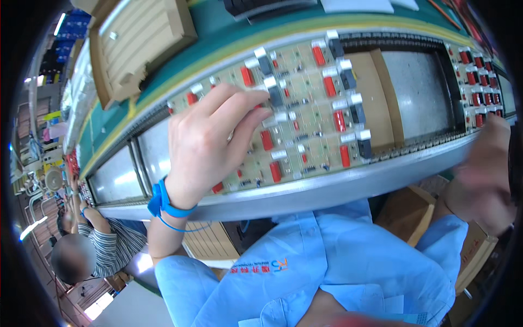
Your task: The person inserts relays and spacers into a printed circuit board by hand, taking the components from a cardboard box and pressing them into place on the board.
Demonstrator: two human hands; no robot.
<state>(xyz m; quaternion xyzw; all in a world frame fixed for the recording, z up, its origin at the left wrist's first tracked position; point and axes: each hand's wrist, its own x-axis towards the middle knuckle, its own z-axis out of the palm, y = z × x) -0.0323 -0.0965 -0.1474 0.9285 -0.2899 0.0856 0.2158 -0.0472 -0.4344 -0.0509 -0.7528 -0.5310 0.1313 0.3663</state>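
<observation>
My left hand point(210, 128), with a blue wrist strap point(169, 200) on its wrist, reaches over a pale green circuit board panel point(313, 111). Its thumb and forefinger curl into a pinch beside a dark upright component point(275, 95) with a white top; what lies between the fingertips is mostly hidden. Rows of red block-shaped components point(339, 121) and more dark, white-topped parts point(357, 113) stand on the panel. At the far right my right hand point(487, 182) is smeared by motion, near a second populated board point(479, 87); its fingers cannot be made out.
A metal rail point(338, 188) runs along the near side of the line carrying the boards. Beside the panel lies a brown cardboard strip point(387, 98). An open cardboard box point(139, 46) rests on the green surface point(210, 32). Another person point(109, 245) in stripes works at left.
</observation>
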